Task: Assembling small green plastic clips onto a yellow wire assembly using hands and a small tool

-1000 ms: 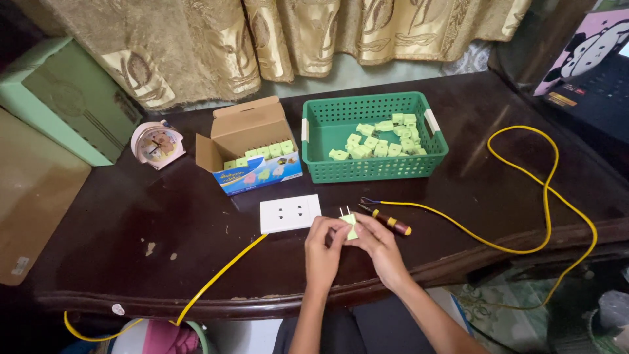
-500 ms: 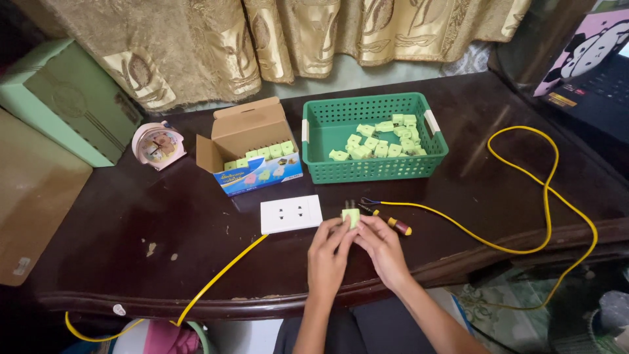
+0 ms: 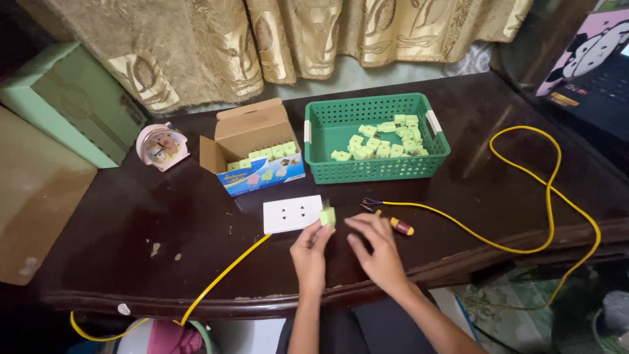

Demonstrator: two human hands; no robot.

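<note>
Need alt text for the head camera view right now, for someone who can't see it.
A person's left hand holds a small green plug at the edge of a white socket plate on a dark wooden table, the right hand open beside it. Behind sit a green basket and a cardboard box of similar plugs.

Green basket (image 3: 377, 169), yellow cable (image 3: 524, 177), white socket plate (image 3: 291, 214), gold patterned curtain (image 3: 295, 39).

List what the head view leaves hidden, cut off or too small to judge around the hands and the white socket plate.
- Green plug: prongs hidden by the plug body and left hand.
- Yellow cable: its join under the white socket plate is hidden.
- Screwdriver: shaft partly behind right hand.
- Basket pieces: too small to count.
</note>
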